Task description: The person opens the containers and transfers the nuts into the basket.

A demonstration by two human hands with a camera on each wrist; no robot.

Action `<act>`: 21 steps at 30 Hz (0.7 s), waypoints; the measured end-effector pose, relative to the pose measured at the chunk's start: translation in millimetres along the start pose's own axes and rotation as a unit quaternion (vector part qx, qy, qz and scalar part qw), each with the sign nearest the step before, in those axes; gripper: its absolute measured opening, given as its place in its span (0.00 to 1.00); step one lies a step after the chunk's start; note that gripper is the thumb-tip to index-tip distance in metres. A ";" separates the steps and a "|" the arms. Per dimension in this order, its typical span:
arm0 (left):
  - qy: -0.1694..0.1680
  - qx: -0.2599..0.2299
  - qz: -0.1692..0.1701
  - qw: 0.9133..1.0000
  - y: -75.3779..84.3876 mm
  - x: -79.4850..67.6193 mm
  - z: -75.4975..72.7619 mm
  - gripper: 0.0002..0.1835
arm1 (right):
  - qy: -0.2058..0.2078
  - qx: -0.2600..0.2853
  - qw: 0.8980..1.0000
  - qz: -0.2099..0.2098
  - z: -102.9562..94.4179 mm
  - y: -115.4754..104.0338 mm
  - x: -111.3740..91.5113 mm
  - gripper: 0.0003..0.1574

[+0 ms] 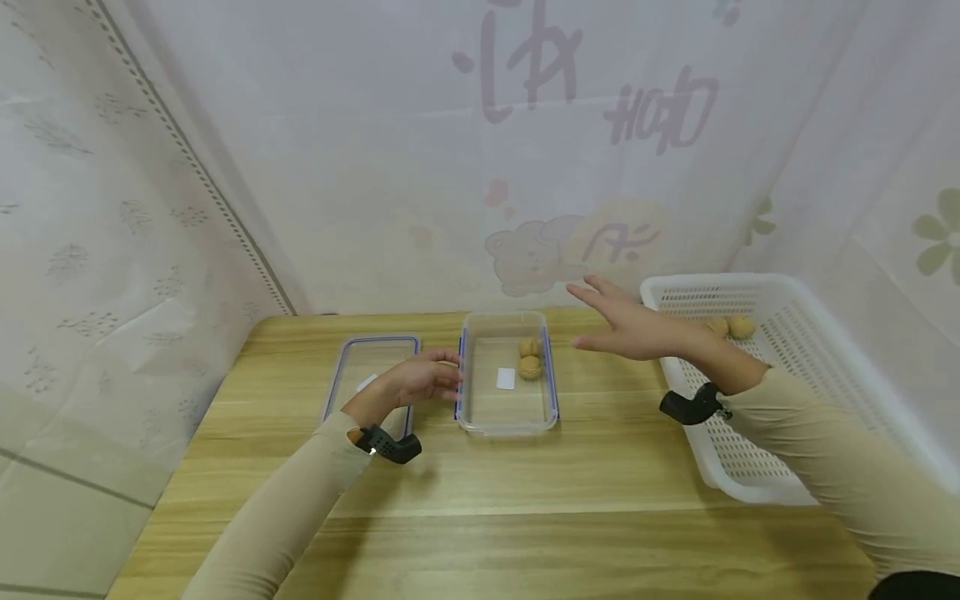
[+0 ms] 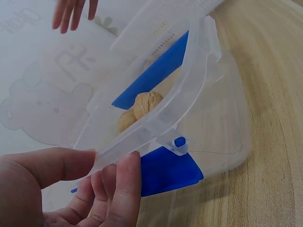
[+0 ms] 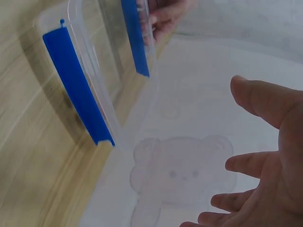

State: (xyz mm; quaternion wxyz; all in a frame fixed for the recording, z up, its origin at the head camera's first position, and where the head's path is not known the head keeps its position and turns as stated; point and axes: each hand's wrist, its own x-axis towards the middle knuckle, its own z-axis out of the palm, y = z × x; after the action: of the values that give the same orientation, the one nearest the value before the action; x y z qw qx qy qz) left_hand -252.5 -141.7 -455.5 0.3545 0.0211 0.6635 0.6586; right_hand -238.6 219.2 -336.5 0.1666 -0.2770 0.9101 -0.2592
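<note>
A clear plastic food container (image 1: 480, 417) with blue side latches stands open on the table. Two walnuts (image 1: 529, 367) lie inside it along the right wall, beside a white label (image 1: 506, 379). My left hand (image 1: 420, 379) holds the container's left side. In the left wrist view the thumb (image 2: 71, 165) lies at the rim and the fingers (image 2: 127, 179) are against the outside by the blue latch (image 2: 170, 172). My right hand (image 1: 630, 325) is raised between container and basket, fingers spread, holding nothing; the right wrist view shows the spread thumb (image 3: 260, 99).
A clear lid (image 1: 375, 340) with a blue seal lies left of the container, partly under the left forearm. At the right stands a white perforated basket (image 1: 720, 479) with walnuts (image 1: 741, 326) near its far end; the right arm crosses over it. A printed curtain (image 1: 375, 208) hangs behind the table.
</note>
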 end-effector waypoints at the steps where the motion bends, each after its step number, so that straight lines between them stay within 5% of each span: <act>1: 0.001 0.000 0.000 1.000 -0.1 -0.1 -0.3 0.18 | 0.000 -0.004 1.000 -0.004 3.3 -2.0 3.2 0.55; 21: 0.005 -0.005 0.003 1.000 -0.1 -2.2 0.9 0.17 | -0.046 -0.024 0.997 -0.055 55.9 -32.6 43.0 0.51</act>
State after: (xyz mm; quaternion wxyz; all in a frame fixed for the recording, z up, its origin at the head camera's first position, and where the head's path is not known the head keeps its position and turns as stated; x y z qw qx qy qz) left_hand -250.3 -142.1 -454.6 0.3491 0.0184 0.6620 0.6630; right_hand -234.0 149.4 -370.3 0.1877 -0.3418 0.8908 -0.2333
